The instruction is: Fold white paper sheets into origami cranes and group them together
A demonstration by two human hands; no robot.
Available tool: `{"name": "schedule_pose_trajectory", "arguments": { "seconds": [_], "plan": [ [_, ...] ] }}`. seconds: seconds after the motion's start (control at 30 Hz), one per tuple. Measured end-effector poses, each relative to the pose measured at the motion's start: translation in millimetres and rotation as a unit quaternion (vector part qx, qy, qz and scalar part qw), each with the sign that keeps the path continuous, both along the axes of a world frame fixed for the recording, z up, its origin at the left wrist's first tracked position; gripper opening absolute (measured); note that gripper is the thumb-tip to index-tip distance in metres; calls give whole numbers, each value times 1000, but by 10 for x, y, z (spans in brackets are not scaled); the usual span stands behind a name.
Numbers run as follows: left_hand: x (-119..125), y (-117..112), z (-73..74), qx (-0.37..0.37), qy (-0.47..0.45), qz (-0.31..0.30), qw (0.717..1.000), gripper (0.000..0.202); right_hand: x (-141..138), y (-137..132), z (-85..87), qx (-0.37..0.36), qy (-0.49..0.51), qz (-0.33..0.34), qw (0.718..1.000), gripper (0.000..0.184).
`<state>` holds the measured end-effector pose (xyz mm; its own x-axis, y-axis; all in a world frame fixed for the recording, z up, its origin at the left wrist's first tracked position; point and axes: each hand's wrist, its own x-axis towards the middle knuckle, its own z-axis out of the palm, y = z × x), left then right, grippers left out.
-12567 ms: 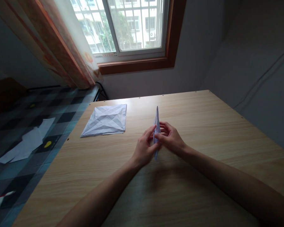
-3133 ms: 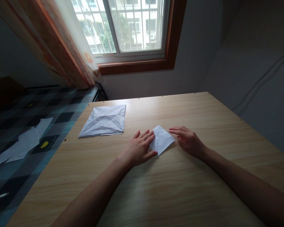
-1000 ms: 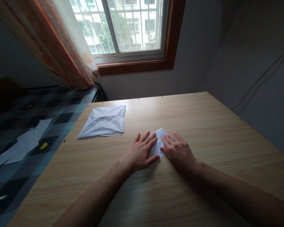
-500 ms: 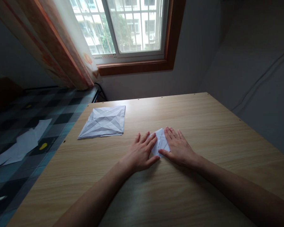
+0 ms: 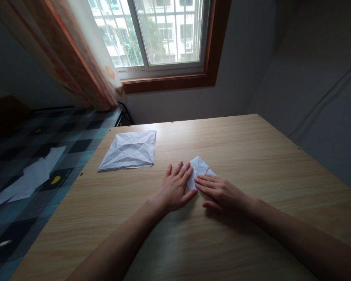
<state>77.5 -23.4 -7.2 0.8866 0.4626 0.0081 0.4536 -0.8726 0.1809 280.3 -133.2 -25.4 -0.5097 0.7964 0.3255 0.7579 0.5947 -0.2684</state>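
A small folded white paper piece point(image 5: 199, 167) lies flat on the wooden table point(image 5: 251, 156), with only its far corner showing. My left hand point(image 5: 175, 188) rests flat on its left part, fingers stretched out. My right hand point(image 5: 220, 190) lies flat over its near right edge, fingers extended and pointing left toward the left hand's fingertips. Both hands press on the paper and grip nothing.
A larger creased white paper square point(image 5: 130, 150) lies at the table's far left. Left of the table is a checkered bed cover point(image 5: 32, 148) with loose white paper sheets point(image 5: 29, 179). A window point(image 5: 160, 31) and curtain point(image 5: 73, 54) stand behind.
My right hand has slid down the paper toward me and turned, its fingers now pointing left across the near edge. More of the paper's far corner shows. My left hand stayed put.
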Motion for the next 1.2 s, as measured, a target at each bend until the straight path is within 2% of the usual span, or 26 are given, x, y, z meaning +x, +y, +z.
{"name": "schedule_pose_trajectory", "arguments": {
  "seconds": [0.2, 0.53, 0.63, 0.73, 0.93, 1.0, 1.07, 1.13, 1.2],
  "plan": [
    [1, 2, 7, -4, -1, 0, 1000, 71, 137, 47, 20, -39, 7, 17, 999, 53],
    [12, -6, 42, -9, 13, 6, 1000, 71, 362, 137, 15, -48, -4, -97, 994, 48],
    [15, -6, 36, -6, 9, 3, 1000, 71, 386, 151, 8, -48, 7, -112, 992, 51],
    [19, -5, 30, -3, 7, 1, 1000, 72, 393, 154, -1, -49, 49, -106, 992, 56],
    [24, 0, 32, 1, 7, 0, 1000, 73, 337, 180, -27, -44, 156, -89, 983, 85],
    [23, 1, 33, 2, 10, 3, 1000, 74, 310, 186, -15, -52, 197, -94, 975, 86],
    [23, 3, 28, 2, 11, 5, 1000, 75, 293, 178, 13, -55, 243, -115, 962, 78],
    [22, 6, 19, 1, 8, 4, 1000, 76, 288, 157, 48, -54, 265, -127, 954, 55],
    [23, 10, 11, -4, 5, 5, 1000, 78, 291, 128, 74, -44, 239, -103, 965, 28]
  ]
}}
